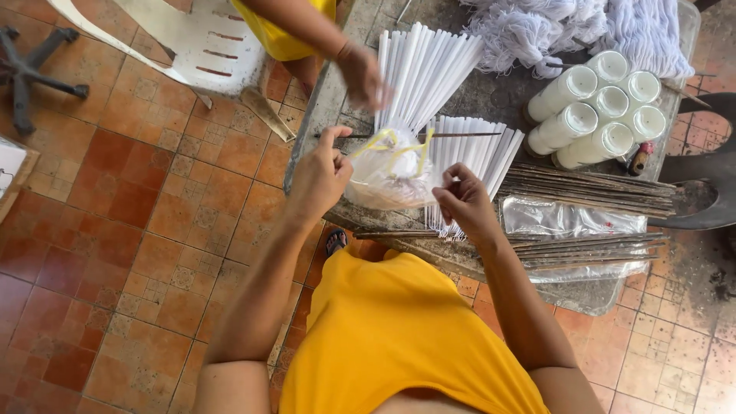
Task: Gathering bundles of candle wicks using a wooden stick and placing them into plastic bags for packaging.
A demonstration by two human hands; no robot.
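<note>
- While the person in the yellow top leans over the worktop (491, 100), both hands are pinched shut: the left hand (320, 175) grips one yellow handle (376, 141) of a clear plastic bag (387, 180), and the right hand (462, 201) seems to nip the other side, though what its fingers hold is hard to make out
- The bag sits at the near worktop edge, over the lower ends of the white candles (425, 73)
- A risk, as a judgement: pulling the handles unevenly could tip the bag off the edge or snap the thin candles beneath
- The thin dark stick (460, 135) lying across the candles could snag the plastic
- Farther off, dark sticks (590, 188) and white jar candles (594, 107) lie to the right
- A co-worker's hand (362, 77) is blurred, its grip unreadable; the bag's contents are unclear
</note>
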